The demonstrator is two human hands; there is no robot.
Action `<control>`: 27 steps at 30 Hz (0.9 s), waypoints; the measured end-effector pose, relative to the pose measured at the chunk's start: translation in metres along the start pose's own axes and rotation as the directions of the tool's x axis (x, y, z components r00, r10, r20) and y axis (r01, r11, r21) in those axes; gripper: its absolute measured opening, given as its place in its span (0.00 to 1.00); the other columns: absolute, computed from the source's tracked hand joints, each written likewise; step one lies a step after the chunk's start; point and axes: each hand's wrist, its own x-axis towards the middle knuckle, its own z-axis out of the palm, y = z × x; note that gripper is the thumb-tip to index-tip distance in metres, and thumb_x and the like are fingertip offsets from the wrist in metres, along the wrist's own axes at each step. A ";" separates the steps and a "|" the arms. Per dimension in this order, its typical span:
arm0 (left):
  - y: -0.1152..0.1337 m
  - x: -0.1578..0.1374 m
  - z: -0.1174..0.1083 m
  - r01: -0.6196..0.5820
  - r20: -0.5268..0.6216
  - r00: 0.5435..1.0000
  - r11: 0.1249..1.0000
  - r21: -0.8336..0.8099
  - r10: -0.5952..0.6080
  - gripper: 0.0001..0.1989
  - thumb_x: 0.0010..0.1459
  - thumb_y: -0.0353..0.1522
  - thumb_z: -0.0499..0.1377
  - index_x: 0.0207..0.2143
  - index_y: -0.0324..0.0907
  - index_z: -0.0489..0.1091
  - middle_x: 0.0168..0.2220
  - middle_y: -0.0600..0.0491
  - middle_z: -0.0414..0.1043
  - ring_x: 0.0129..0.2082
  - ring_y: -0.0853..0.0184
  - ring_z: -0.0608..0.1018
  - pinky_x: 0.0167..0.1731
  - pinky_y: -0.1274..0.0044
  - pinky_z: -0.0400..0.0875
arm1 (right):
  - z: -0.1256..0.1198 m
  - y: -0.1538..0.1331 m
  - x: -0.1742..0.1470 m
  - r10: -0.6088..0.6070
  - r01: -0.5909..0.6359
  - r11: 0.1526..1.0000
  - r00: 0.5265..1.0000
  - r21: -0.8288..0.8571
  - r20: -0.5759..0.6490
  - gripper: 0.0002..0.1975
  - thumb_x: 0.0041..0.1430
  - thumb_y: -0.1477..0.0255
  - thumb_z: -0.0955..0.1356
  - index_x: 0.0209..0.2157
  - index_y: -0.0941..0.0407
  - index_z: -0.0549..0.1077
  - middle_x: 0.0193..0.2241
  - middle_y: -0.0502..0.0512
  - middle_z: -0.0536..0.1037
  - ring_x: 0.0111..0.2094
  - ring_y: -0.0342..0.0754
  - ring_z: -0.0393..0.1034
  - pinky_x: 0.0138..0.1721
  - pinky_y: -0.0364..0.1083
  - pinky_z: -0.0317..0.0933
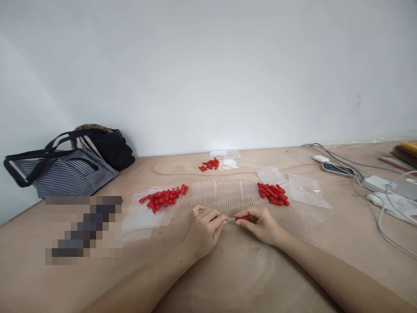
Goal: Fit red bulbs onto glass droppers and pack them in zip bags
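Note:
Between its fingertips my left hand (207,226) pinches a thin transparent dropper tube (231,220). At the tube's right end, my right hand (260,224) grips a red rubber bulb (243,218); the fingers partly cover it, and how far the tube sits inside cannot be seen. Just beyond both hands lies a row of transparent dropper tubes (224,192), side by side. A pile of red bulbs (164,198) rests on plastic bags at the row's left, and another heap of red bulbs (273,194) lies at its right.
Farther back are finished-looking red-topped droppers (210,164) on a plastic bag (224,154). Zip bags (140,217) lie left, more bags (308,195) right. A striped bag (74,174) stands far left, near a blurred patch (86,228). Cables, a phone (338,170) and a power strip (378,183) occupy the right.

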 end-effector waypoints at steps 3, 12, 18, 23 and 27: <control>0.000 0.000 0.001 0.000 -0.007 1.000 1.000 -0.013 0.000 0.11 0.59 0.29 0.48 0.33 0.45 0.70 0.27 0.57 0.72 0.28 0.71 0.72 0.39 0.71 0.49 | 0.002 0.002 0.000 0.000 0.000 1.000 1.000 0.030 -0.006 0.07 0.51 0.68 0.66 0.29 0.56 0.74 0.26 0.51 0.77 0.26 0.43 0.70 0.27 0.41 0.64; 0.002 -0.001 0.004 0.015 -0.051 0.999 0.996 -0.082 -0.019 0.11 0.59 0.29 0.47 0.33 0.44 0.69 0.27 0.56 0.72 0.28 0.70 0.71 0.41 0.69 0.48 | 0.004 0.002 0.002 -0.018 0.018 1.000 1.000 0.023 -0.014 0.05 0.51 0.70 0.67 0.28 0.56 0.73 0.26 0.51 0.76 0.27 0.43 0.70 0.29 0.42 0.63; 0.002 -0.001 0.005 -0.005 -0.055 0.998 0.996 -0.086 0.000 0.11 0.59 0.28 0.48 0.33 0.44 0.69 0.26 0.56 0.72 0.27 0.70 0.71 0.41 0.69 0.48 | 0.002 -0.003 0.004 -0.149 0.150 0.988 0.988 -0.031 0.043 0.05 0.53 0.72 0.65 0.30 0.55 0.73 0.27 0.51 0.75 0.30 0.42 0.69 0.32 0.42 0.63; 0.001 0.000 0.003 -0.019 -0.037 0.999 0.997 -0.070 0.016 0.11 0.59 0.28 0.48 0.31 0.44 0.69 0.26 0.57 0.71 0.27 0.70 0.71 0.42 0.69 0.48 | -0.001 0.000 0.000 -0.167 0.167 0.973 0.986 -0.157 0.017 0.11 0.51 0.69 0.68 0.38 0.55 0.71 0.31 0.53 0.77 0.33 0.45 0.70 0.36 0.46 0.62; 0.002 0.001 0.000 -0.020 -0.030 0.999 0.997 -0.074 0.017 0.11 0.59 0.28 0.47 0.32 0.44 0.69 0.26 0.57 0.72 0.27 0.71 0.71 0.42 0.70 0.48 | -0.004 0.003 -0.002 -0.285 0.267 0.920 0.958 -0.286 -0.023 0.11 0.51 0.70 0.68 0.39 0.55 0.70 0.31 0.53 0.77 0.33 0.47 0.69 0.38 0.49 0.60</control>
